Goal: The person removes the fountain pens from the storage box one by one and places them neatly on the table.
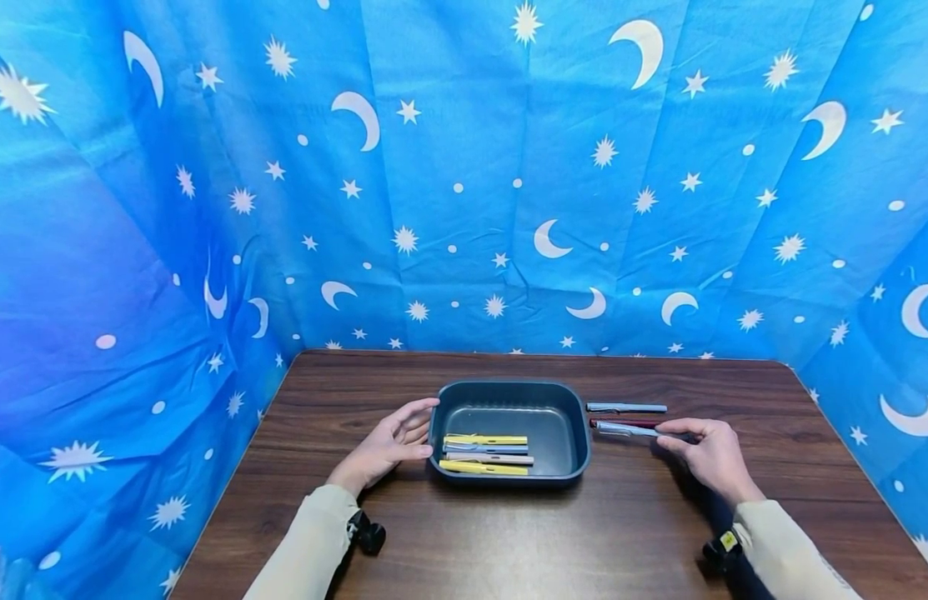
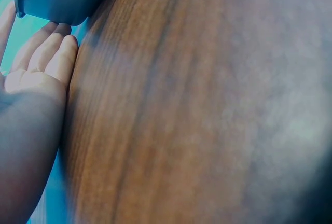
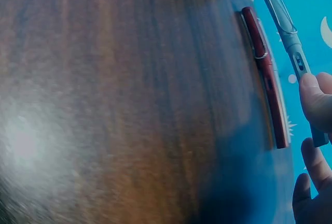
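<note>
A dark blue-grey rectangular tray (image 1: 557,429) sits on the table with several pens lying at its left side, among them a yellow pen (image 1: 484,469) and a pinkish one (image 1: 494,458). Against the tray's left end rests my left hand (image 1: 384,446), fingers extended along the wall, as the left wrist view also shows. To the right of the tray, my right hand (image 1: 705,454) pinches a light blue pen (image 3: 285,24) by its barrel end between thumb and fingers, cap toward the tray. In the right wrist view this pen appears above a dark red pen (image 3: 265,73) on the table.
Behind the held pen, another light blue pen (image 1: 636,408) lies on the brown wooden table (image 1: 524,542), close to the tray's right side. A blue cloth (image 1: 471,150) with white moons and stars hangs around the table's back and sides.
</note>
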A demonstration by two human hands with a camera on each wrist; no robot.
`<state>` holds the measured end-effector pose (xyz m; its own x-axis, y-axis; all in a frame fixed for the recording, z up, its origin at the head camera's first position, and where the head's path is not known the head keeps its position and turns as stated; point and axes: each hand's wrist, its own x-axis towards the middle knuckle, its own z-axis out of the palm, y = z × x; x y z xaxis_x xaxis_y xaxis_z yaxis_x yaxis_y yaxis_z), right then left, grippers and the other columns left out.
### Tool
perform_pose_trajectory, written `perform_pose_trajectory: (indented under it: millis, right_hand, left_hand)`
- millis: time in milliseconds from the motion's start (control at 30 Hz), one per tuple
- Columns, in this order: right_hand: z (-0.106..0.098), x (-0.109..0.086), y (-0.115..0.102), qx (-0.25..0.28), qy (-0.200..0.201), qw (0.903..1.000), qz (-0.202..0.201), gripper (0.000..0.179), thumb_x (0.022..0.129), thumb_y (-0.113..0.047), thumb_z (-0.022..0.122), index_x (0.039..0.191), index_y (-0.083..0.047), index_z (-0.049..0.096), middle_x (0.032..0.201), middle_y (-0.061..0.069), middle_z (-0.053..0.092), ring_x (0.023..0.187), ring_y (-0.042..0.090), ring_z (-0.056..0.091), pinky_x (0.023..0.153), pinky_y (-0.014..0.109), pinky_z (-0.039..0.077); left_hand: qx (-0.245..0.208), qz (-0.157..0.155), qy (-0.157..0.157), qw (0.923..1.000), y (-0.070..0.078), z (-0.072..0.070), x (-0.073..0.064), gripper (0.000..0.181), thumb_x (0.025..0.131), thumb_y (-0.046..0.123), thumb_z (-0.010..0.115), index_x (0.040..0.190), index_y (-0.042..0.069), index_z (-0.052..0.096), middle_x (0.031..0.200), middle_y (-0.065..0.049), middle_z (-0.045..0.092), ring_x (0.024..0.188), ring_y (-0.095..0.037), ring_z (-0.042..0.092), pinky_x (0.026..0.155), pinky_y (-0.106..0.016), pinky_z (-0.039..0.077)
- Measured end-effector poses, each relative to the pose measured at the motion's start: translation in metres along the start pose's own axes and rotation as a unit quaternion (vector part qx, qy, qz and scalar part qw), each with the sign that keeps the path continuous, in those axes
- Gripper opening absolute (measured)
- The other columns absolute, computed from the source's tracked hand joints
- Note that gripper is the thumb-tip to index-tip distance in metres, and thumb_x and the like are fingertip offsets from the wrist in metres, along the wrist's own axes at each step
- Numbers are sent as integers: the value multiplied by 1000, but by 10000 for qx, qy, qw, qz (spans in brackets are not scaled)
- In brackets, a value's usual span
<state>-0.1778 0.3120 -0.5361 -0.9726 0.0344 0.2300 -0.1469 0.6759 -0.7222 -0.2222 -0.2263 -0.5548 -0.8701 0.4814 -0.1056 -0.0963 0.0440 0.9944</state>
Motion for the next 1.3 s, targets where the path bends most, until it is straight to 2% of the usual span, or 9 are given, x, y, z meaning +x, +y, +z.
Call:
perform_pose_trajectory:
  millis: [200, 433, 700, 933, 1300]
  right_hand:
    - [5, 1, 2, -221, -35, 9996, -144, 11, 87, -8, 86, 96, -15, 85, 97, 5, 81, 82, 5, 68, 69, 17, 49]
    - [8, 0, 4, -363, -153, 9991, -157, 11, 87, -10, 86, 97, -16, 86, 100, 4, 81, 97, 27, 75, 79, 26, 57]
    - [11, -1, 9, -408, -174, 9989, -148, 11, 87, -10, 87, 96, -16, 86, 100, 5, 81, 97, 28, 75, 80, 27, 58]
    - [10, 1, 11, -397, -339, 9986, -91, 12, 90, -10, 84, 101, -15, 85, 103, 6, 81, 103, 32, 74, 86, 46, 61]
    - [11, -1, 11, -452, -387, 9982, -122, 13, 89, -10, 84, 102, -13, 85, 105, 10, 80, 105, 36, 73, 88, 57, 59]
  left_hand:
    - [-36, 87, -74, 9999, 0, 0, 1, 75, 97, 7, 74, 162, 19, 38, 170, -13, 33, 157, -32, 31, 123, -42, 35]
    - [22, 67, -31, 10000, 0, 0, 3, 75, 97, 9, 75, 161, 20, 39, 170, -12, 33, 156, -31, 32, 124, -44, 34]
    - [42, 92, -39, 9999, 0, 0, 2, 74, 98, 6, 74, 161, 19, 39, 170, -12, 34, 156, -31, 33, 123, -42, 36]
    - [25, 97, -45, 9999, -1, -1, 1, 73, 97, 7, 74, 161, 21, 40, 169, -10, 35, 156, -29, 34, 123, -40, 36]
    - [41, 74, -24, 10000, -1, 0, 0, 73, 98, 6, 73, 161, 21, 40, 169, -11, 35, 156, -30, 33, 123, -41, 36]
